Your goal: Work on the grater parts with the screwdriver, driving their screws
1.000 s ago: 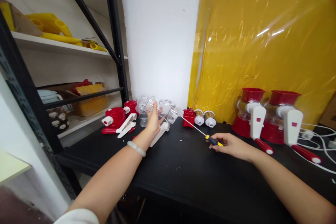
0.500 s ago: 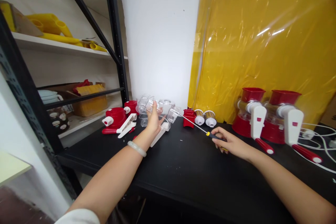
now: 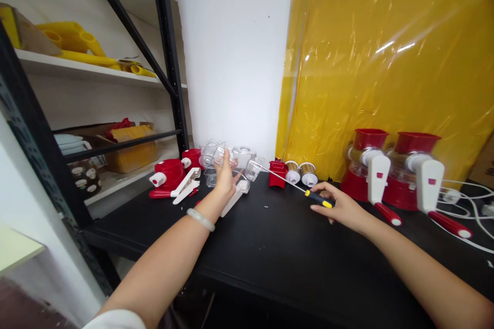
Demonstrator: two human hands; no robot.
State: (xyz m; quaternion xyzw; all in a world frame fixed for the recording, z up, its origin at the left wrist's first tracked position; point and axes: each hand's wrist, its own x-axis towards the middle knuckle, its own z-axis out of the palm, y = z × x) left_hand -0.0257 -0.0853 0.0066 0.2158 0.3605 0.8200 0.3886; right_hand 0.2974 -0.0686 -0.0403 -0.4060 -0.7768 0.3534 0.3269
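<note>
And there goes the right hand (image 3: 340, 207), shifted toward two o'clock from a second ago, carrying with it the grip end of the long, metal-shafted screwdriver with a dark-and-yellow handle (image 3: 318, 199)! Half a second back it was curled over most of that handle; now its fingers have loosened, more handle shows, and the butt has swung up toward twelve.

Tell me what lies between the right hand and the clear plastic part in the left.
In the head view, the screwdriver spans the stretch: handle in the right hand, shaft pointing toward the clear plastic part. Tip contact is unclear.
</note>
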